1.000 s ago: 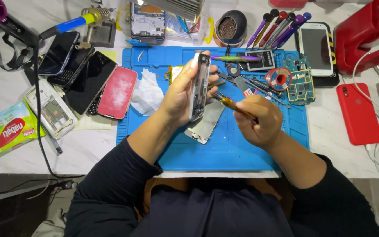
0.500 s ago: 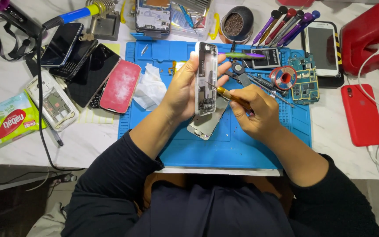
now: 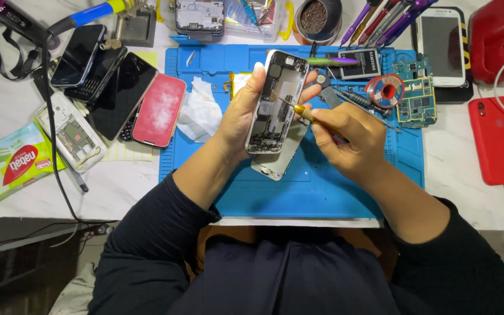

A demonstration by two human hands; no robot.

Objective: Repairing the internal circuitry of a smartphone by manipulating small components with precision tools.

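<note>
You get bright, even overhead light; shadows stay soft under your hands. Glare sits on the dark phone screens [image 3: 97, 70]. Focus is sharp, edges slightly stretched.

My left hand [image 3: 243, 114] holds an opened phone [image 3: 276, 99] upright over the blue work mat [image 3: 322, 186], fingers [image 3: 309, 79] curled round its far edge, its bare insides facing me. My right hand [image 3: 351, 137] pinches a small screwdriver [image 3: 298, 109] with a gold collar — its tip rests inside the phone's frame. Under the phone a second silver housing [image 3: 275, 163] lies flat on the mat. To the left, a crumpled white wipe [image 3: 200, 111], then a red-backed phone [image 3: 158, 111] and dark handsets on the surface [image 3: 7, 105]. To the right — a green circuit board [image 3: 414, 96], a roll of red tape [image 3: 385, 90], and a red phone [image 3: 498, 140].
</note>
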